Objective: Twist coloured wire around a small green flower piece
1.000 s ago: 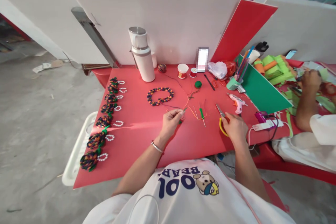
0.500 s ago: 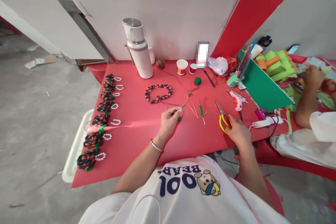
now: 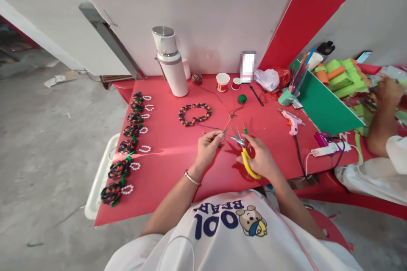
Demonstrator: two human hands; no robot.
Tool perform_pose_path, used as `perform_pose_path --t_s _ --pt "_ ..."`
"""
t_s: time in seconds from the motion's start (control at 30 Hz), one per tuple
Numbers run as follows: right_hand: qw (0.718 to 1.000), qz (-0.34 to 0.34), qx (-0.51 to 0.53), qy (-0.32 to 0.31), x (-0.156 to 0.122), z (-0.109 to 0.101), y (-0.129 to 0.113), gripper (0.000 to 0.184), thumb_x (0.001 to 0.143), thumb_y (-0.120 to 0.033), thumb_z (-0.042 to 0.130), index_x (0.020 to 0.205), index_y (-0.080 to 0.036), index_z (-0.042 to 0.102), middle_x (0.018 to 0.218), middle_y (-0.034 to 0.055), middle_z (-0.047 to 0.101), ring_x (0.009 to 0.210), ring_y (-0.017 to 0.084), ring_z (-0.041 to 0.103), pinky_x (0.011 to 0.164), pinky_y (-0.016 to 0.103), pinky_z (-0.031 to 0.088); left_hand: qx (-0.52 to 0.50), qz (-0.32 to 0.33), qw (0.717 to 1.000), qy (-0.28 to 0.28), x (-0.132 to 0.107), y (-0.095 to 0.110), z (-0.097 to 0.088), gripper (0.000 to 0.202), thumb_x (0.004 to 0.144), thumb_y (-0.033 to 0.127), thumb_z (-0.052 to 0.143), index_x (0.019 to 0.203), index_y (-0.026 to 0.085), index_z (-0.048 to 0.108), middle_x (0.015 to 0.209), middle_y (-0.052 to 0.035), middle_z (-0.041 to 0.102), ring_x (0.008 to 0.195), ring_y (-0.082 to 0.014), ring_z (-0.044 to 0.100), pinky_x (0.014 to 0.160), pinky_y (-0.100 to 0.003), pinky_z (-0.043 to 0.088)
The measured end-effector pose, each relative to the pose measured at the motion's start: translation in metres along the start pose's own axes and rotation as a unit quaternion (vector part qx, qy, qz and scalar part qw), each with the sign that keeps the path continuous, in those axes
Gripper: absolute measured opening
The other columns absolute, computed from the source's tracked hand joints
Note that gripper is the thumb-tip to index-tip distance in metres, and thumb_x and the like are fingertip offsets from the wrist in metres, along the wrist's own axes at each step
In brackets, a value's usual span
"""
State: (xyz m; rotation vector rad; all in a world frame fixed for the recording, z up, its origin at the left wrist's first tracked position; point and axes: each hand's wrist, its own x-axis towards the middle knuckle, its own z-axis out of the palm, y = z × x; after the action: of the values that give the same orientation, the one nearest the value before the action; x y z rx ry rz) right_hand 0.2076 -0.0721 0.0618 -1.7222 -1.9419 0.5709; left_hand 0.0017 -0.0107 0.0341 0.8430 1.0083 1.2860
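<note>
Between the fingertips of my left hand (image 3: 208, 148) is pinched a small green piece of yarn work (image 3: 225, 131), with strands of yarn trailing from it. My right hand (image 3: 259, 156) grips yellow-handled scissors (image 3: 249, 165), whose blades are parted and point left toward my left hand. Behind my right hand lies a green-handled crochet hook (image 3: 245, 130), partly hidden by the fingers. A braided multicoloured yarn ring (image 3: 195, 114) rests on the table beyond my left hand. Farther back sit a multicoloured yarn ball (image 3: 196, 78) and a green yarn ball (image 3: 242, 98).
Along the left side of the red table (image 3: 165, 182) run several yarn flowers (image 3: 119, 169) with white bead loops (image 3: 135, 166). A white thermos (image 3: 174, 72) and paper cup (image 3: 222, 82) stand at the back. To the right are a pink glue gun (image 3: 292, 123) and a co-worker's hand (image 3: 389, 91).
My right hand has brought the scissors leftward from near the glue gun to beside my left hand, and the blades have opened. My left hand keeps its pinch.
</note>
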Motion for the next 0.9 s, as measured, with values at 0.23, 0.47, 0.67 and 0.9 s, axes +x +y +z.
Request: perform_pose_path --t_s 0.23,0.47,0.67,0.9 --pt "0.999 -0.01 0.019 -0.026 0.01 0.023 -0.016 0.075 0.085 -0.048 0.075 0.153 -0.023 0.052 0.131 0.0148 0.066 0.12 0.032 0.066 0.099 0.042 0.055 0.048 0.039 0.998 -0.011 0.003 -0.003 -0.005 0.032 0.071 0.046 0.086 0.08 0.017 0.079 0.07 -0.0024 0.07 0.06 -0.0123 0.057 0.06 -0.025 0.047" --pt "0.999 0.015 -0.024 -0.016 0.009 0.018 -0.012 0.076 0.086 -0.051 0.073 0.153 -0.024 0.052 0.125 0.0148 0.07 0.111 0.033 0.071 0.091 0.042 0.058 0.164 0.108 0.98 -0.016 0.001 -0.004 -0.007 0.026 0.082 0.042 0.073 0.083 0.017 0.08 0.072 -0.0033 0.073 0.065 -0.0152 0.06 0.063 -0.026 0.048" --pt "1.0 0.018 0.017 -0.013 0.008 0.022 -0.011 0.069 0.083 -0.054 0.078 0.143 -0.024 0.064 0.127 0.014 0.075 0.109 0.033 0.074 0.094 0.042 0.059 0.227 0.145 0.962 -0.041 -0.001 -0.003 -0.007 0.025 0.087 0.038 0.066 0.08 0.018 0.079 0.067 -0.0025 0.072 0.062 -0.0153 0.06 0.062 -0.026 0.047" --pt "0.989 0.049 0.138 -0.01 0.003 0.023 -0.005 0.059 0.082 -0.043 0.078 0.137 -0.025 0.069 0.113 0.0081 0.081 0.085 0.025 0.076 0.079 0.034 0.06 0.184 0.131 0.973 -0.051 -0.001 -0.006 -0.004 0.027 0.086 0.039 0.069 0.086 0.016 0.082 0.07 -0.0048 0.074 0.062 -0.016 0.061 0.062 -0.027 0.048"
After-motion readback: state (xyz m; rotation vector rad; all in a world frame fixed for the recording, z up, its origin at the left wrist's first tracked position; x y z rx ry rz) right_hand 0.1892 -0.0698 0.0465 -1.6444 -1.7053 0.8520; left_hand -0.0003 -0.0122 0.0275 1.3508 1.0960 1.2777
